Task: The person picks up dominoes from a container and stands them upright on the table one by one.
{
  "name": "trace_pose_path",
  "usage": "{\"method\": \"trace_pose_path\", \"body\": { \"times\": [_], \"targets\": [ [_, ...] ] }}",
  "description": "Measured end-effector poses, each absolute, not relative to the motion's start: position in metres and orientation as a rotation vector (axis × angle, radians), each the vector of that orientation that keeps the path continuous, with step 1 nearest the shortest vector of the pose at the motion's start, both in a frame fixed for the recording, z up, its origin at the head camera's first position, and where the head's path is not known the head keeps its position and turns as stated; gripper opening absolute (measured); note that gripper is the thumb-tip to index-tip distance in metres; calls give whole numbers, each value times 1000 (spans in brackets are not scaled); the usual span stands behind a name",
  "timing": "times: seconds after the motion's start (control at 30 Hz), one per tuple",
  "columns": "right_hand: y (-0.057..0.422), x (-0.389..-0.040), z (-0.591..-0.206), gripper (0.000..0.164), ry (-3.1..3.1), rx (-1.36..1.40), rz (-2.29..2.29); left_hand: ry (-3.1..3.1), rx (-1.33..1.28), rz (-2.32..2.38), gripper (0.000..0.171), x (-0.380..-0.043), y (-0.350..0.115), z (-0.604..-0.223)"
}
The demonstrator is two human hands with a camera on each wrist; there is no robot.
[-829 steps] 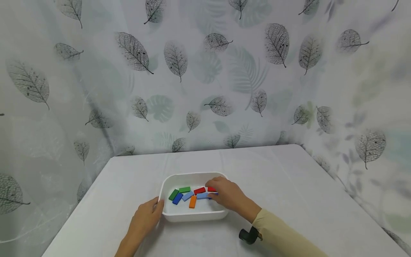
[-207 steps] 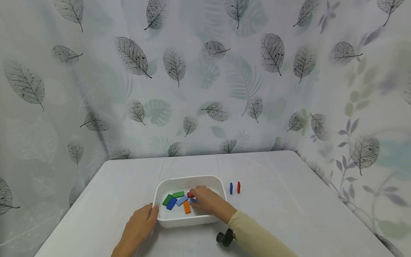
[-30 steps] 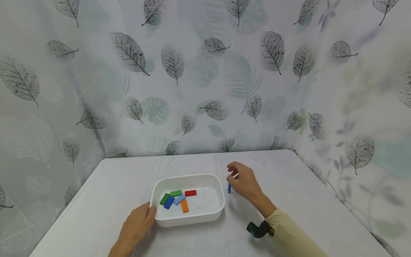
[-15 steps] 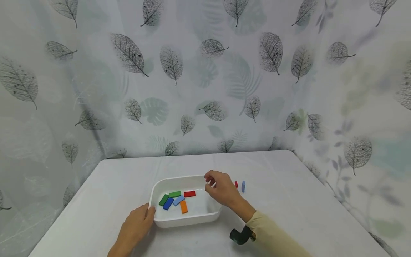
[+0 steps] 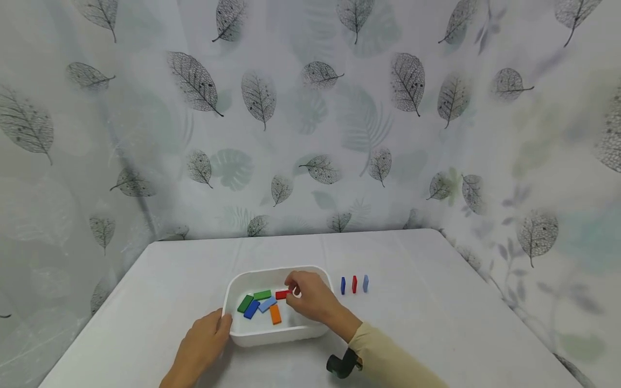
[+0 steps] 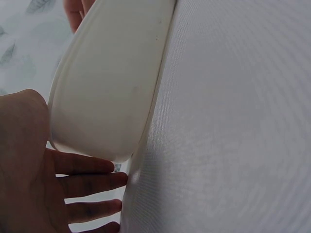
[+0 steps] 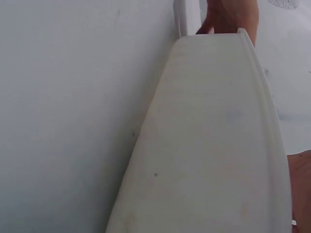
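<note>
A white tray (image 5: 271, 337) on the table holds several small flat blocks. My left hand (image 5: 201, 342) rests on the tray's left end; in the left wrist view its fingers (image 6: 95, 186) lie straight along the outside wall. Over the tray's right part reaches my right hand (image 5: 312, 296), thumb and index finger bent, tips right at the right end of a red block (image 5: 281, 295). Left of it lie a light green block (image 5: 262, 295), a dark green one (image 5: 245, 304), a blue one (image 5: 252, 309), a light blue one (image 5: 267, 304) and an orange one (image 5: 275, 314).
To the right of the tray, a blue block (image 5: 343, 285), a red block (image 5: 354, 284) and a light blue block (image 5: 366, 283) stand upright in a spaced row. The white table (image 5: 412, 323) meets a leaf-patterned curtain (image 5: 310, 124) at the back and sides.
Since the first frame, three blocks have left the tray and stand to its right, the light blue one last. Over the last second my right hand moved left from that row into the tray.
</note>
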State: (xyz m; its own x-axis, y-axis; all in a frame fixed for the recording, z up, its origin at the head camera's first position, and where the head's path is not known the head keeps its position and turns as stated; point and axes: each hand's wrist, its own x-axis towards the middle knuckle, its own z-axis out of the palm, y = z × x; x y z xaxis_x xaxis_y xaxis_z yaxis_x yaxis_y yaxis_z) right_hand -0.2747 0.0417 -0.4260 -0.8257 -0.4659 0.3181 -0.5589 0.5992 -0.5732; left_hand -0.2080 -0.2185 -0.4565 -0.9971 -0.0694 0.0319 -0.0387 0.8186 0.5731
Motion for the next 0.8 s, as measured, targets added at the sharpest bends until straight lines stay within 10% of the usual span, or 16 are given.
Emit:
{"method": "trace_pose_path", "body": {
  "times": [0.8],
  "targets": [
    [12, -285, -442, 23, -3039, 836, 801, -2933, 97, -917, 49, -207, -215, -458]
  ]
}}
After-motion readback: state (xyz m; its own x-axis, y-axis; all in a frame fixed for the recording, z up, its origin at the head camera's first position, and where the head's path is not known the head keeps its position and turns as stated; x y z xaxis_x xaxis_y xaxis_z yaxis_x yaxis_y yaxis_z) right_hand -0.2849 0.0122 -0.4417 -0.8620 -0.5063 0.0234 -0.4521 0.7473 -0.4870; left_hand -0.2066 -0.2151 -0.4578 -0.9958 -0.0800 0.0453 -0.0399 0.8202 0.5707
